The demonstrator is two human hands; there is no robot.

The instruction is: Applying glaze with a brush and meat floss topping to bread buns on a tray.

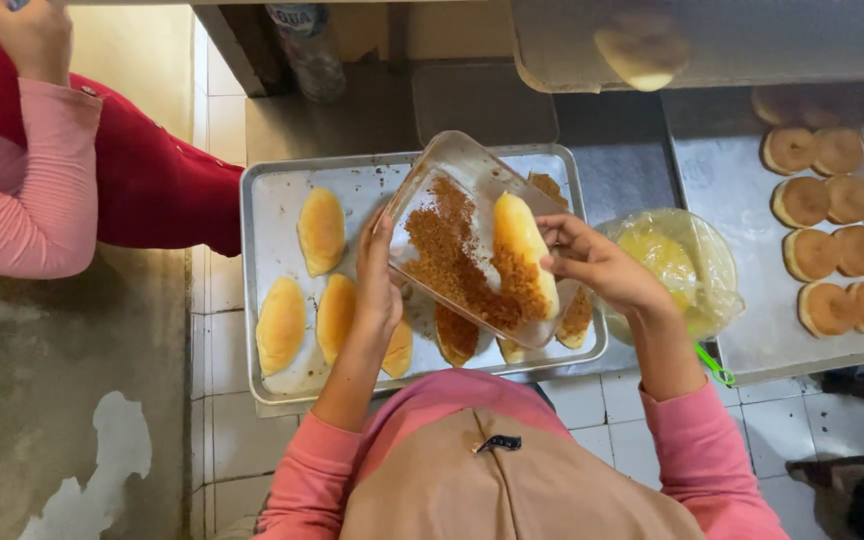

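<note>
Pink-sleeved co-worker's arm (22,200) fills the far left. On the steel surface (612,170) lies one metal baking tray (262,190) with four plain oval buns (321,230) lying free at its left; more buns, some crumb-coated, sit partly hidden beneath the container, so their count is unclear. One left hand (377,285) closes its grip on the edge of one clear plastic container (452,165) of brown crumbs (447,255), tilted above the tray. One right hand (592,262) pinches one bun (520,240) inside the container, pressed into the crumbs. Next comes one clear bowl of yellow filling (677,265), then a second tray (732,190) carrying at least nine round buns (802,200).
</note>
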